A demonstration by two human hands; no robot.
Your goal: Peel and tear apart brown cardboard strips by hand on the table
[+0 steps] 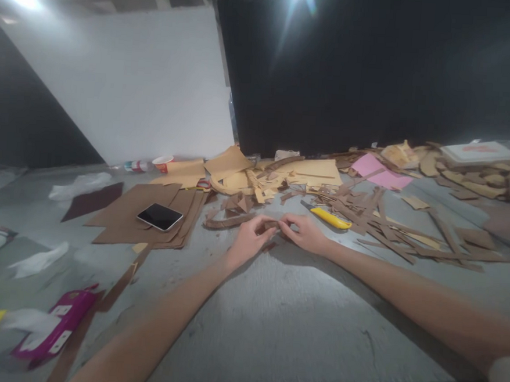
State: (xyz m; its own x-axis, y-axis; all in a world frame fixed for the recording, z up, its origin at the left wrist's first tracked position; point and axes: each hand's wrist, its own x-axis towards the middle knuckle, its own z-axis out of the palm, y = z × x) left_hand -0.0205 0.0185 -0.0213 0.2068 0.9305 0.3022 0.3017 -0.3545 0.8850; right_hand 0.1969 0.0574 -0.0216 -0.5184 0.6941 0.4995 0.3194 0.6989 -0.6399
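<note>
A narrow brown strip, cardboard or thick paper [231, 219], curves leftward across the grey table from between my hands. My left hand [252, 237] pinches it near its right end. Fingertips of my right hand [301, 232] are pressed together on the same end, close to the left fingertips. How the strip is bent there is too small to make out. Just beyond my right hand lies a yellow utility knife [329, 218] with its dark tip pointing left. Crumpled brown scraps [238, 204] sit behind the strip.
Brown sheets [120, 213] are stacked at left with a phone [160, 216] on top. A magenta tissue pack [57, 325] lies front left. Loose brown strips [387, 229] cover the right side. Tan sheets [313, 170], pink paper [381, 172] and a paper cup [163, 162] stand farther back.
</note>
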